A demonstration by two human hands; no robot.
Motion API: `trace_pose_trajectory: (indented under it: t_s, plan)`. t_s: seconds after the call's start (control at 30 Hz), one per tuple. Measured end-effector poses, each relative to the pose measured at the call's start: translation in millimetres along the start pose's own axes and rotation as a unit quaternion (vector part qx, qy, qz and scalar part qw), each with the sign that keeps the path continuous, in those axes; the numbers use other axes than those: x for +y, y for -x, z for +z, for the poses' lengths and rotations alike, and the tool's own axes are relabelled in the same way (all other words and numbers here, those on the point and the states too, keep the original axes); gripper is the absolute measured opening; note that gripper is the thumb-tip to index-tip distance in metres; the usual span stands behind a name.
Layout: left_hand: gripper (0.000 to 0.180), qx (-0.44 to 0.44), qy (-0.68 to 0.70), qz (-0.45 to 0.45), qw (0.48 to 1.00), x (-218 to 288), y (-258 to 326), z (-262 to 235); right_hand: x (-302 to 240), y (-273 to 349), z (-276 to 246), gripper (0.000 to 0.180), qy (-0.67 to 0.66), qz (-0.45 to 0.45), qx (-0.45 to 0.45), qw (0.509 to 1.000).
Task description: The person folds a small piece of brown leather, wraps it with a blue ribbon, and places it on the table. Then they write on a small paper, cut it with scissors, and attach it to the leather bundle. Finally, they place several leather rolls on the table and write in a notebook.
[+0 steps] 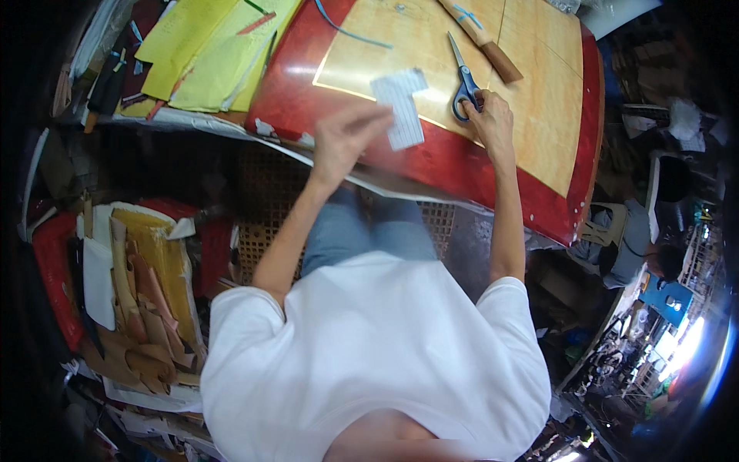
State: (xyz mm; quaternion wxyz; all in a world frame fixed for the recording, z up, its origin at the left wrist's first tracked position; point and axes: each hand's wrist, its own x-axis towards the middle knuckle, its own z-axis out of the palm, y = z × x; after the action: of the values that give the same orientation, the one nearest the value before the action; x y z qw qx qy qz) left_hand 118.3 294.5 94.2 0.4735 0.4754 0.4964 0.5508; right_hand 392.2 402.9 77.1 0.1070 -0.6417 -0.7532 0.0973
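Note:
My left hand (350,137), a little blurred, pinches the edge of a small piece of white lined paper (406,123) with a stepped outline. The paper is over the near edge of the red-bordered, wood-patterned tabletop (446,158). On the right, my right hand (493,122) has thumb and fingers closed on the blue handle of a pair of scissors (465,86). The scissors lie on the tabletop or just above it; I cannot tell which. Their blades point away from me and look closed.
Beyond the scissors lies a long brown roll (496,58) with a blue tie. A thin blue strip (358,36) curves across the table's far left. Yellow sheets (204,58) are stacked left. Tan leather-like scraps (150,308) fill a low seat-shaped piece beside me.

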Motion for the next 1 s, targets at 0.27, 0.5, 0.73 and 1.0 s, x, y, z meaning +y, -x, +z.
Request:
trace_pose_trajectory:
  t_s: [0.27,0.5,0.73,1.0]
  plan:
    - [0.045,-0.09,0.09,0.027,0.992,27,-11,16,-13,152,-13,0.045,-0.726,0.119,-0.062,0.674]
    - [0.052,-0.121,0.035,0.037,0.991,40,-11,35,-72,251,-4,0.077,-0.605,0.117,-0.187,0.765]
    - [0.054,-0.134,-0.052,0.084,0.986,56,6,36,-80,225,-26,0.062,-0.559,0.095,-0.194,0.8]
    - [0.054,-0.139,-0.088,0.095,0.982,62,18,33,-88,221,-22,0.06,-0.59,0.125,-0.197,0.773]
